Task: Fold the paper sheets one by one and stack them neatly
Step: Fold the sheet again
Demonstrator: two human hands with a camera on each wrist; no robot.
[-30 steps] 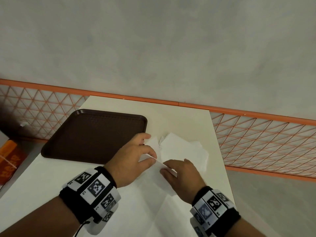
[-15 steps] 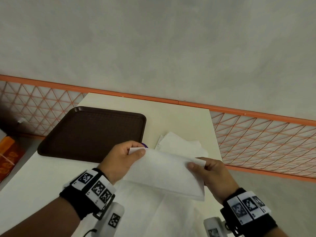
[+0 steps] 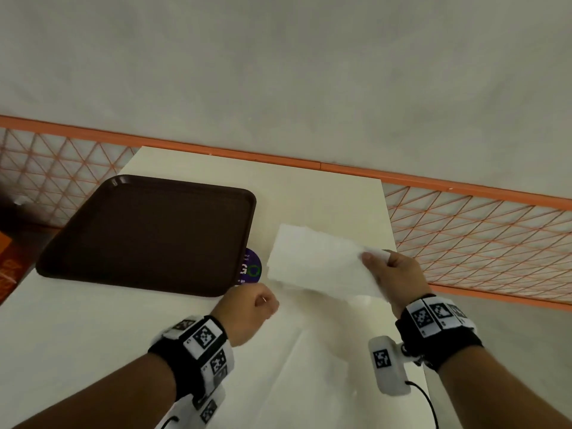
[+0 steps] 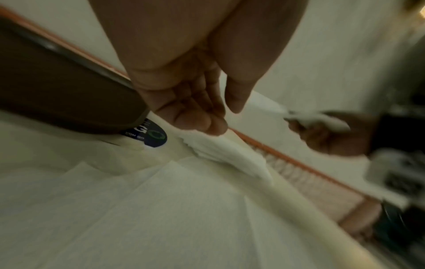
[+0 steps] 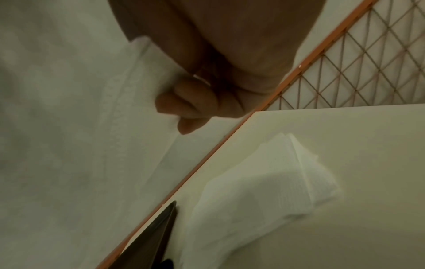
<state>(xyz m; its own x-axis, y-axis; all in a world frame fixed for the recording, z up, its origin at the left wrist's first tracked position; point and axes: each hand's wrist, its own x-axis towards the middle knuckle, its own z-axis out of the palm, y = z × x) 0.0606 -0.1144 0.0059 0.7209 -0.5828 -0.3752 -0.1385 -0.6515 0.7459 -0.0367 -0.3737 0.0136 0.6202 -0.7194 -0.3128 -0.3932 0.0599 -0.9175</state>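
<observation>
My right hand (image 3: pixel 371 258) pinches the right end of a folded white sheet (image 3: pixel 312 261) and holds it just above the table (image 3: pixel 309 187). In the right wrist view the held sheet (image 5: pixel 69 127) fills the left side, with the stack of folded sheets (image 5: pixel 264 182) lying on the table below. My left hand (image 3: pixel 266 300) hangs near the sheet's lower left corner, fingers loosely curled, holding nothing. The left wrist view shows the left hand (image 4: pixel 220 116) above the stack (image 4: pixel 230 154). Unfolded sheets (image 3: pixel 294 366) lie flat near the front edge.
A dark brown tray (image 3: pixel 148 230) sits on the left half of the table. A purple round sticker (image 3: pixel 252 269) peeks out beside the tray's right edge. The table's right edge runs close to my right hand, with an orange lattice railing (image 3: pixel 479 243) beyond it.
My left hand let go of the folded sheet and drew back toward me. My right hand alone carried the sheet away and to the right, over the stack.
</observation>
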